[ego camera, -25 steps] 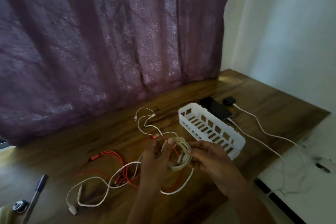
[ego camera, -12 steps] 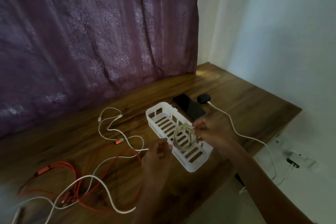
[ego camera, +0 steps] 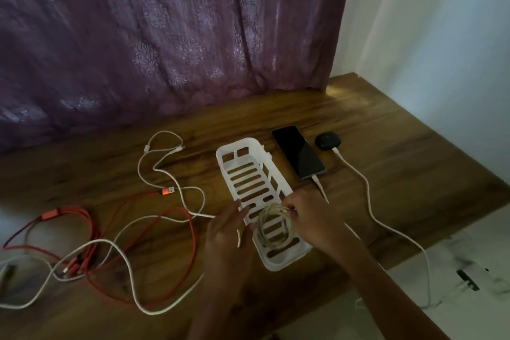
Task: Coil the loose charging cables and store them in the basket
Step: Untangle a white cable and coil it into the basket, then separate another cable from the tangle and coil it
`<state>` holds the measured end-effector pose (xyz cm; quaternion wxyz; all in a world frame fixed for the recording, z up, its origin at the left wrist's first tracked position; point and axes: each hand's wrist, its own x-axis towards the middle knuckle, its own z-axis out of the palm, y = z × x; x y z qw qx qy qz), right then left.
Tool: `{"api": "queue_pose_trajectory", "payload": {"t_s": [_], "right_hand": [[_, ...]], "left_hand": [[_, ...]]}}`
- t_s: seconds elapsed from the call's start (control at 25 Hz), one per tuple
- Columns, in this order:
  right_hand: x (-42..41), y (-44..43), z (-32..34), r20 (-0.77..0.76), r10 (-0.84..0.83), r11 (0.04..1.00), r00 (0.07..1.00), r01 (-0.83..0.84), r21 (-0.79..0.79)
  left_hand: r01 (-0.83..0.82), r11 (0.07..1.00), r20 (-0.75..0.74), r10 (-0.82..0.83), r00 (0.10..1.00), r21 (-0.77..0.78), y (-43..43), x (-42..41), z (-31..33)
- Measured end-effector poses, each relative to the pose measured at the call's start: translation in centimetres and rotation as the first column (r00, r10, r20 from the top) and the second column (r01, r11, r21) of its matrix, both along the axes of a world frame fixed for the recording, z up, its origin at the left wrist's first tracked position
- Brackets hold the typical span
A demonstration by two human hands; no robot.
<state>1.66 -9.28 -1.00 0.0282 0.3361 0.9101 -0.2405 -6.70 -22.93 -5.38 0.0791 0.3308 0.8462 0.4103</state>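
Head view: the fingers [ego camera: 288,208] of the right hand [ego camera: 309,215] pinch the upper right edge of a coiled white cable [ego camera: 271,229], which sits low in the near end of the white slotted basket [ego camera: 242,171], just right of frame centre; whether the coil already rests on the basket floor I cannot tell. The left hand [ego camera: 226,232] lies beside the basket's left wall with its fingers spread and loose, gripping nothing, while a short free tail of the coil hangs by its fingertips. From there both forearms run down to the lower edge of the frame. So one cable looks coiled and all but stored. Left to do, by my reading: a long white cable [ego camera: 129,268] and a red cable [ego camera: 190,243] sprawl tangled across the lower left of the desk [ego camera: 386,146], and a thinner white cable [ego camera: 154,165] loops above them. The phone [ego camera: 298,154] and a small black case [ego camera: 327,141] in the upper right are each plugged in, and probably stay.
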Motion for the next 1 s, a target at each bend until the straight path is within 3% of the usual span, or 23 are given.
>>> {"api": "queue_pose_trajectory", "payload": {"t_s": [0.16,0.56,0.68,0.8,0.88,1.0], "right_hand": [[-0.4,-0.4,0.0,0.186,0.199,0.978,0.962,-0.208,0.029],[-0.8,-1.4,-0.2,0.386,0.263,0.957,0.884,-0.29,0.012],[-0.4,-1.8,0.4,0.296,0.187,0.973,0.937,-0.218,0.076],[-0.6,-3.2,1.8,0.073,0.127,0.968,0.989,-0.14,0.209],[-1.6,-5.1,2.4,-0.087,0.106,0.963,0.991,-0.081,0.258],[-4.0,-9.8,2.5,-0.269,0.111,0.976,0.957,-0.054,0.209]], "left_hand": [[-0.041,0.999,-0.075,0.042,0.996,0.009,0.1,0.5,-0.7],[-0.024,0.999,-0.109,0.027,0.994,0.029,0.0,0.7,-0.6],[0.026,0.997,-0.125,-0.017,0.992,0.067,-0.4,0.4,-0.2],[0.03,0.992,-0.136,-0.013,0.991,0.126,-2.1,-0.3,0.0],[0.0,0.986,-0.131,0.023,0.991,0.167,-4.1,-1.0,0.1],[-0.041,0.976,-0.148,0.073,0.986,0.214,-8.4,-2.8,0.3]]}}
